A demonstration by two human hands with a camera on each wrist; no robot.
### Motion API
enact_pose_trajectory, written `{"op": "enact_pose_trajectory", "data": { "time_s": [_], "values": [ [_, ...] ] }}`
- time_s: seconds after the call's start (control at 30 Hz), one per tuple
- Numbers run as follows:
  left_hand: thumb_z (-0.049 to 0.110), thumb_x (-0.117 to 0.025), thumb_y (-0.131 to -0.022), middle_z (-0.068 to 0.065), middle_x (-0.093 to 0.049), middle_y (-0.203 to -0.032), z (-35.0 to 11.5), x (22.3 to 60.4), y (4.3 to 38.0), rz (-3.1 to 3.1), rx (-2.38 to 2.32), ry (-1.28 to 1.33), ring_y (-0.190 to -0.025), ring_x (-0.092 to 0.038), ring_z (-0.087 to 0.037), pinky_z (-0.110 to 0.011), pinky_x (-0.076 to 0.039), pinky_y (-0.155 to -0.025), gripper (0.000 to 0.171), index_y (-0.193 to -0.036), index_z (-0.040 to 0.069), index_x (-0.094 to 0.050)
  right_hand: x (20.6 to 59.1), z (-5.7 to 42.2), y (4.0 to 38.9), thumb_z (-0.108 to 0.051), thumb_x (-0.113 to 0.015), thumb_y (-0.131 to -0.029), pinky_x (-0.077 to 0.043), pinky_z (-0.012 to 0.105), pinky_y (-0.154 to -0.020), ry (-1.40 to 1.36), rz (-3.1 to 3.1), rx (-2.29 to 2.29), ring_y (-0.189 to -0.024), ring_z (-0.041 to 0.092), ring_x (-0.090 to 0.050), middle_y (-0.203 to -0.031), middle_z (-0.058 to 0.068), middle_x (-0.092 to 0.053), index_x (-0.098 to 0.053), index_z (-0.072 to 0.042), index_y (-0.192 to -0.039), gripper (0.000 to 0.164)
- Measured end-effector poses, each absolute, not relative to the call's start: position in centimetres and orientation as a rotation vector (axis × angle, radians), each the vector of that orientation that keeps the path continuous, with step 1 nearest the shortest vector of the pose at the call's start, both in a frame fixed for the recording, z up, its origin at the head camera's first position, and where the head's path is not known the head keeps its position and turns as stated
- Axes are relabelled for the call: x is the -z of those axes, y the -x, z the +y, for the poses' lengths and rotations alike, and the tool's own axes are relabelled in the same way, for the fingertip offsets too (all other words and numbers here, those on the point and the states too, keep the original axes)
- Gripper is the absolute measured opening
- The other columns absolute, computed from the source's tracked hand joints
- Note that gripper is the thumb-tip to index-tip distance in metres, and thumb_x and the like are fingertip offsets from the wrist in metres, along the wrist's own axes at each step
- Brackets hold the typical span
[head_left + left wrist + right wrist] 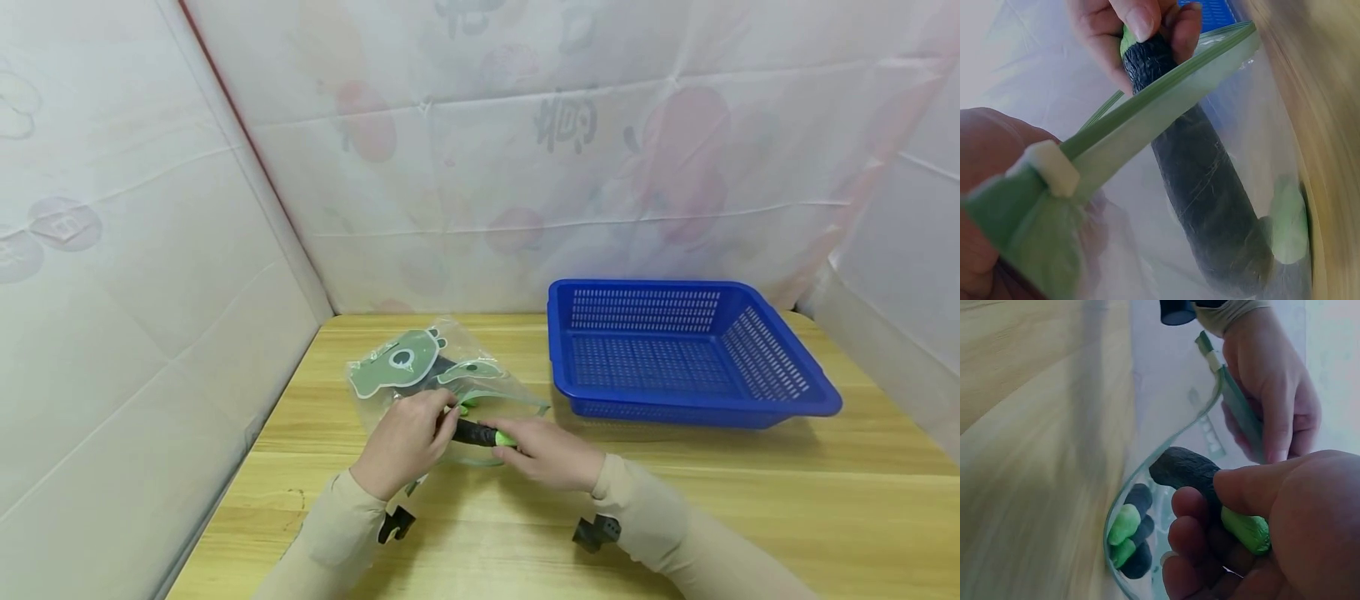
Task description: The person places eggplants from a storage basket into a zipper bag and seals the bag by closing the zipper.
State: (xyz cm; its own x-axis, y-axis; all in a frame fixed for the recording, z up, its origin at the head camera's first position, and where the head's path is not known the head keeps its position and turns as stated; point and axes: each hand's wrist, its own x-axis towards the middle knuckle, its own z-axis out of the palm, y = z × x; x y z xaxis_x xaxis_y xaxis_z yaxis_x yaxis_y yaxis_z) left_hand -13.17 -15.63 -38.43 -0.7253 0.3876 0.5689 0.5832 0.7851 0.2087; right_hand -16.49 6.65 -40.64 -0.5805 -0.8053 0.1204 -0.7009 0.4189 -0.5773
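My right hand point(555, 454) pinches a long, dark, wrinkled eggplant point(475, 433) by its bright green stem end. In the left wrist view, most of the eggplant point(1200, 187) slants down through the mouth of a clear zip bag point(401, 362) with green animal prints. My left hand point(405, 437) grips the bag's green zip edge, close to a white slider point(1054, 167). Inside the bag, several other dark pieces with green ends point(1125, 525) lie together, seen from the right wrist. The left palm is partly out of frame in its own wrist view.
A blue plastic basket point(757, 407) with slotted walls stands at the back right of the wooden table point(480, 542). White printed cloth point(480, 167) hangs behind the table and along both sides. Black wrist mounts sit beneath both forearms.
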Motion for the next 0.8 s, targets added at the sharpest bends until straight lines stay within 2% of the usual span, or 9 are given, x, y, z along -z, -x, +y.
{"op": "enact_pose_trajectory", "data": {
  "time_s": [0.13, 0.27, 0.43, 0.53, 0.67, 0.8],
  "values": [
    [0.014, -0.056, -0.088, 0.007, -0.055, -0.071, -15.7, 38.4, 13.2, -2.457, 0.519, 0.729, -0.055, -0.043, -0.002, -0.018, -0.037, -0.05, 0.008, -0.088, 0.011, -0.063, 40.8, 6.4, 16.8, -0.021, -0.046, -0.096, -0.044, 0.025, -0.069, 1.323, 2.515, 0.885, -0.075, 0.007, -0.053, -0.114, -0.003, -0.055, -0.041, -0.014, -0.136, 0.041],
    [0.014, -0.057, -0.087, 0.006, -0.056, -0.071, -15.7, 38.5, 13.1, -2.453, 0.516, 0.728, -0.056, -0.044, -0.002, -0.018, -0.039, -0.051, 0.006, -0.087, 0.011, -0.063, 41.4, 6.1, 17.1, -0.023, -0.047, -0.096, -0.046, 0.026, -0.072, 1.34, 2.541, 0.861, -0.081, 0.006, -0.054, -0.117, -0.001, -0.056, -0.042, -0.013, -0.136, 0.041],
    [0.014, -0.059, -0.086, 0.007, -0.056, -0.072, -15.5, 38.5, 13.1, -2.464, 0.513, 0.724, -0.056, -0.045, -0.002, -0.018, -0.04, -0.051, 0.005, -0.087, 0.011, -0.063, 42.1, 5.3, 17.6, -0.025, -0.045, -0.096, -0.045, 0.033, -0.085, 1.338, 2.577, 0.787, -0.104, 0.013, -0.054, -0.128, 0.004, -0.051, -0.039, -0.013, -0.138, 0.043],
    [0.013, -0.058, -0.086, 0.008, -0.055, -0.071, -15.5, 38.4, 13.0, -2.465, 0.518, 0.721, -0.056, -0.044, -0.002, -0.017, -0.039, -0.05, 0.005, -0.087, 0.011, -0.063, 42.4, 4.7, 17.9, -0.026, -0.046, -0.096, -0.043, 0.037, -0.089, 1.32, 2.612, 0.701, -0.112, 0.018, -0.051, -0.131, 0.006, -0.049, -0.038, -0.011, -0.138, 0.045],
    [0.013, -0.057, -0.087, 0.009, -0.054, -0.071, -15.6, 38.3, 13.0, -2.464, 0.517, 0.719, -0.056, -0.044, -0.001, -0.017, -0.038, -0.05, 0.006, -0.087, 0.011, -0.063, 42.3, 3.7, 18.3, -0.027, -0.047, -0.096, -0.044, 0.035, -0.088, 1.31, 2.649, 0.61, -0.109, 0.018, -0.053, -0.128, 0.005, -0.051, -0.04, -0.01, -0.136, 0.045],
    [0.014, -0.057, -0.087, 0.01, -0.053, -0.07, -15.7, 38.3, 13.0, -2.459, 0.513, 0.727, -0.056, -0.044, -0.001, -0.016, -0.038, -0.05, 0.005, -0.087, 0.012, -0.062, 41.9, 2.7, 18.6, -0.029, -0.047, -0.096, -0.047, 0.03, -0.081, 1.299, 2.654, 0.549, -0.092, 0.01, -0.059, -0.116, 0.004, -0.059, -0.039, -0.01, -0.137, 0.046]
  ]
}}
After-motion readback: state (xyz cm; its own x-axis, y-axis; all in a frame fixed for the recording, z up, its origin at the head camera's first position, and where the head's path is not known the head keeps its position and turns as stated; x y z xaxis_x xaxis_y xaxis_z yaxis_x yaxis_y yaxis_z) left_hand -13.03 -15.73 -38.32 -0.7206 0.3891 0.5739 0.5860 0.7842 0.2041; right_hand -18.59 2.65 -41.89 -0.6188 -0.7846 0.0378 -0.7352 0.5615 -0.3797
